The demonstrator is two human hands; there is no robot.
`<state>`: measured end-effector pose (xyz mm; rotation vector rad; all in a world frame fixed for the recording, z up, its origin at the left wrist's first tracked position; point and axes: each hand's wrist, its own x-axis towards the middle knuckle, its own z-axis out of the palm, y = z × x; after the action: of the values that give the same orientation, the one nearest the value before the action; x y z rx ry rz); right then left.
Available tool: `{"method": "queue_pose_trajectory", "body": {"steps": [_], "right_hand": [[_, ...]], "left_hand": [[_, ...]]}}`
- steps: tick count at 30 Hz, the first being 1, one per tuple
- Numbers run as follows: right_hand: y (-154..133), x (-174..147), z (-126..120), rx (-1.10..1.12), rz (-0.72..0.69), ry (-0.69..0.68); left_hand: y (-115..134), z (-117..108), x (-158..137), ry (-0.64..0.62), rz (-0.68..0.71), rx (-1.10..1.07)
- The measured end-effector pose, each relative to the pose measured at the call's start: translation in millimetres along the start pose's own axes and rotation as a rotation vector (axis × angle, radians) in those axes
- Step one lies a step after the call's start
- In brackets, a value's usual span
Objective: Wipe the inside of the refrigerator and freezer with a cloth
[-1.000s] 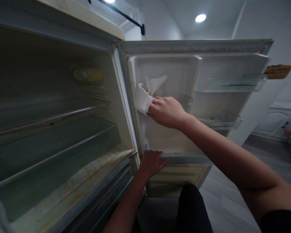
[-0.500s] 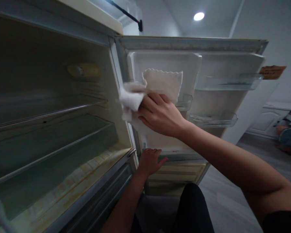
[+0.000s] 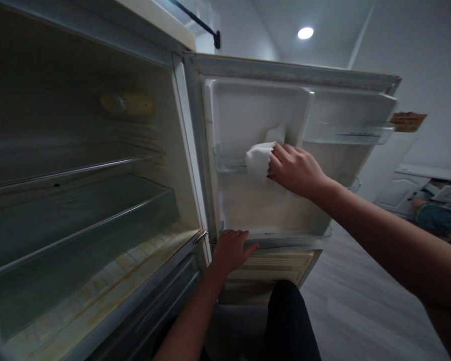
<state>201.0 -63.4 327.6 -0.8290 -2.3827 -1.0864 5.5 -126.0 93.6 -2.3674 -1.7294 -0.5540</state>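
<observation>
My right hand is closed on a bunched white cloth, part of which sticks up behind the fingers. It is in front of the inner side of the open fridge door, near a clear door shelf. Whether the cloth touches the door I cannot tell. My left hand lies at the low door shelf, near the hinge side. Its fingers are stretched out and its thumb stands apart, with nothing held.
To the left stands the open fridge with glass shelves, a yellowish lamp cover and a stained floor. My knee is below the door. Further right are a brown tag, a white cabinet and partly visible person.
My right hand has moved right, away from the hinge side, with the cloth, which hung spread out and is now bunched. The left hand stays at the low shelf.
</observation>
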Motion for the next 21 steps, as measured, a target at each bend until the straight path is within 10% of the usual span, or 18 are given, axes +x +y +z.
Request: {"method": "queue_pose_trajectory", "body": {"steps": [6, 14, 21], "right_hand": [[4.0, -1.7, 19.7, 0.119, 0.07, 0.1], [-73.0, 9.6, 68.2, 0.394, -0.108, 0.362], [-97.4, 20.1, 98.0, 0.442, -0.324, 0.065]], "left_hand": [[3.6, 4.1, 5.4, 0.01, -0.024, -0.005], [3.0, 5.2, 5.1, 0.01, -0.033, 0.033], [-1.2, 9.7, 0.0, 0.015, -0.036, 0.052]]}}
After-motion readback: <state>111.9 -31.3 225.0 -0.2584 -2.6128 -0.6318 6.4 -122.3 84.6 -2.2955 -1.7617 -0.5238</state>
